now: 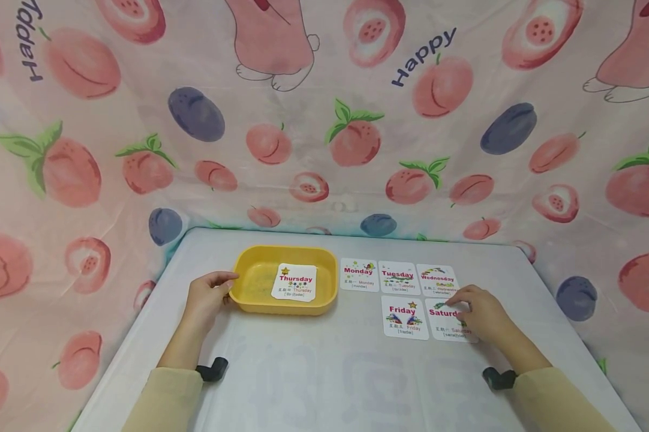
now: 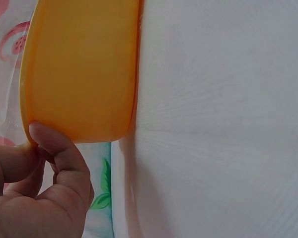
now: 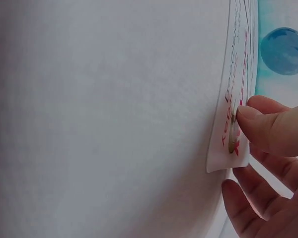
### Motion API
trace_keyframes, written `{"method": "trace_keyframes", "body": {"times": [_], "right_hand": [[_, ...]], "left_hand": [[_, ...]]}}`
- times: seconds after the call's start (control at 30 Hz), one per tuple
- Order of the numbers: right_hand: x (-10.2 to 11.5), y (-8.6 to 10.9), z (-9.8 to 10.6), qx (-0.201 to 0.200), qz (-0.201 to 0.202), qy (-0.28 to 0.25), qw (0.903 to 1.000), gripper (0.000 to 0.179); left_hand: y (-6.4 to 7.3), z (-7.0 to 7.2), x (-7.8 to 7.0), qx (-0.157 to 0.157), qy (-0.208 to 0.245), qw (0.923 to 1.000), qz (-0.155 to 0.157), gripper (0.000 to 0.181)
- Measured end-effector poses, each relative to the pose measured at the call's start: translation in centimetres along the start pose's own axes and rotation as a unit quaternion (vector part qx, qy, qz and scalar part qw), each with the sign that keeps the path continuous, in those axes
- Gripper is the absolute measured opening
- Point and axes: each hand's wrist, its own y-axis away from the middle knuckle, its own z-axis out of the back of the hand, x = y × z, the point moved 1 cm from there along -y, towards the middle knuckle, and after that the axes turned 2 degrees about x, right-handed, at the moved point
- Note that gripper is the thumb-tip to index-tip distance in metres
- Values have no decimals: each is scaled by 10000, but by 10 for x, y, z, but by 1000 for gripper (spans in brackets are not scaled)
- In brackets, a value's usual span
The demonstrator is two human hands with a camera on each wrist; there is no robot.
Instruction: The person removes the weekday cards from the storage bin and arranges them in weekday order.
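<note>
My left hand (image 1: 208, 294) pinches the left end of a shallow yellow tray (image 1: 243, 308), thumb and fingers at its rim. In the left wrist view the tray's outer side (image 2: 84, 69) rises above that hand (image 2: 44, 188). A Thursday card (image 1: 294, 282) lies inside the tray, toward its right. My right hand (image 1: 478, 312) holds the right edge of the Saturday card (image 1: 445, 330) and hides part of its print. Up close, the thumb (image 3: 268, 129) is on the card's face (image 3: 221, 148), with other fingers beside and below its edge.
Right of the tray, Monday (image 1: 359, 275), Tuesday (image 1: 400, 278) and Wednesday (image 1: 436, 277) cards form a row. A Friday card (image 1: 404, 318) lies below Tuesday, left of Saturday. All are on a white-covered table (image 1: 324, 372), with a fruit-print cloth (image 1: 314, 108) behind.
</note>
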Motion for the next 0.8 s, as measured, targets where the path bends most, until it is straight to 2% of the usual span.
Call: {"method": "trace_keyframes", "body": {"times": [0.23,0.5,0.8], "right_hand": [[1,-1,-1,122,-294,112,9994,32],[4,-3,-1,-91,-51,291,9995,40],[27,-11,-1,-282,206,171,9992,50]], "left_hand": [[1,-1,0,-20,57,10000,2,27],[0,-1,0,4,4,10000,24,28],[1,-1,-1,14,55,10000,6,27]]}}
